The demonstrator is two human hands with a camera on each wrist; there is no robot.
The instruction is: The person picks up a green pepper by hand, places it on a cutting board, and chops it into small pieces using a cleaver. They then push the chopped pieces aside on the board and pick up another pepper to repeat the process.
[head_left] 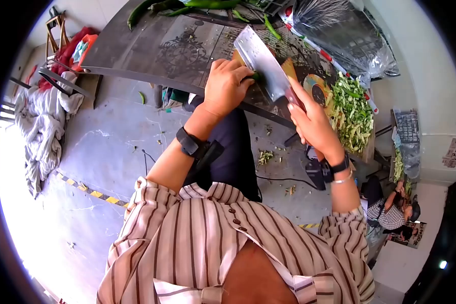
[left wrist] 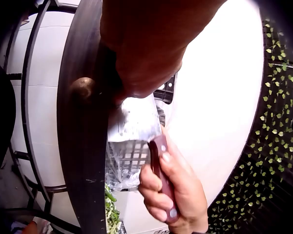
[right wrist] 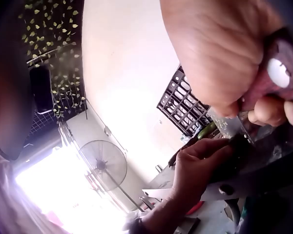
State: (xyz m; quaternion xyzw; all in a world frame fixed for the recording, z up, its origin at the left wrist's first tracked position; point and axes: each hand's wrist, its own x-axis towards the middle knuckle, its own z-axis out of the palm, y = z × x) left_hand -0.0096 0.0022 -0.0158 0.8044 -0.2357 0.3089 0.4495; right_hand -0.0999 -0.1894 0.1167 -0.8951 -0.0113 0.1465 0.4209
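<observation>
Presently grasping with both hands. Gripping a cleaver (head_left: 262, 58) by its red-brown riveted handle (head_left: 294, 98) with the right hand (head_left: 314, 126), with fingers wrapped round it in the left-wrist view. Pinching a green pepper (head_left: 255, 76) with the bent fingers of the left hand (head_left: 225, 86), near the front edge of the dark surface (head_left: 131, 45), just beside the blade (head_left: 258, 50); mostly hidden, so cannot tell its full length. Noted on the blade: small specks. Seen partly beneath it: an orange-brown board (head_left: 290, 69).

As to markings: on the surface, a dark ornate pattern (head_left: 180, 50) and a round multicoloured patch (head_left: 316, 87), with details too small to read. On the right-hand wall (head_left: 435, 86), a printed sheet (head_left: 450, 159), likewise illegible.

Beside the right hand, a heap of chopped greens (head_left: 350, 119). Farther back, whole green peppers (head_left: 213, 4), a clear plastic bag (head_left: 382, 62) and a red-and-white striped strip (head_left: 334, 63). On the floor (head_left: 106, 121), scattered scraps (head_left: 265, 157) and yellow-and-black tape (head_left: 91, 191). At far right, a second person (head_left: 390, 215) in a checked top.
</observation>
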